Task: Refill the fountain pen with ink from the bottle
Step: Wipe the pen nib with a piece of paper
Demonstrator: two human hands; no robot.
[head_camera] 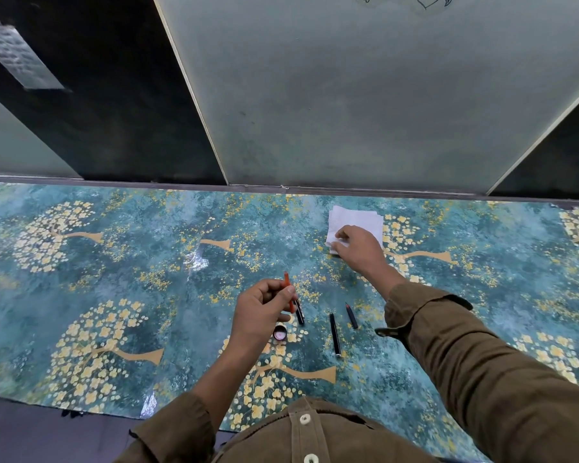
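Observation:
My left hand [263, 310] is raised over the table's middle, shut on a thin red-orange pen part [287, 283] that sticks up past the fingers. Just under it lie a black pen piece [300, 311] and a small round open bottle or cap with a pinkish inside [279, 333]. A long black pen barrel [335, 334] and a short dark piece with a red tip [351, 315] lie to the right. My right hand [358, 247] reaches far forward and pinches the near corner of a white tissue [358, 218].
The table wears a glossy teal cover with yellow flower trees [114, 279]. Its far edge meets a grey wall with dark panels [348, 111]. The cover's near edge ends at the lower left [47, 401].

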